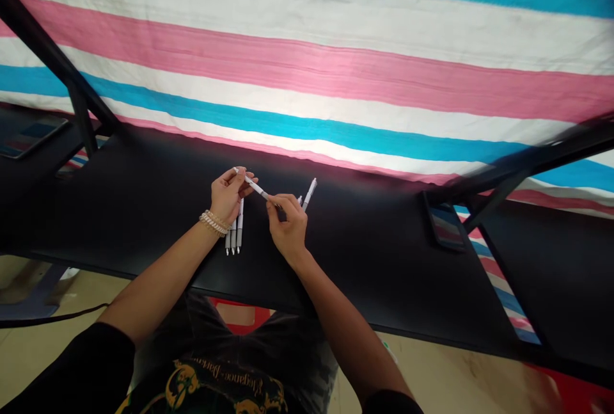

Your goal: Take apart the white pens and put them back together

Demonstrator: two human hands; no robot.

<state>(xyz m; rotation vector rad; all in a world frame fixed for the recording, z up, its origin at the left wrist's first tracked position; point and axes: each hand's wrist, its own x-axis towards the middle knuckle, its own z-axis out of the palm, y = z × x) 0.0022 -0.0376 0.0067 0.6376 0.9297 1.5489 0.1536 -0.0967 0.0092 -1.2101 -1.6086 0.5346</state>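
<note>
Above the black table, a white pen [256,187] with a grey grip is stretched between my two hands. My left hand [229,193], with a beaded bracelet at the wrist, pinches its upper left end. The fingers of my right hand [289,225] are closed round its lower right end, hiding the tip. Three similar pens [233,238] lie side by side below my left hand, which covers their far ends. Beyond my right hand another white pen [311,192] lies tilted, partly hidden, with the end of one more beside it.
The black table [364,260] has a striped cloth sheet [326,75] hanging along its far side. Dark slanted supports stand left and right. A phone [444,225] lies at the right, and a dark flat device [33,135] at the far left. A red stool [240,315] shows below the near edge.
</note>
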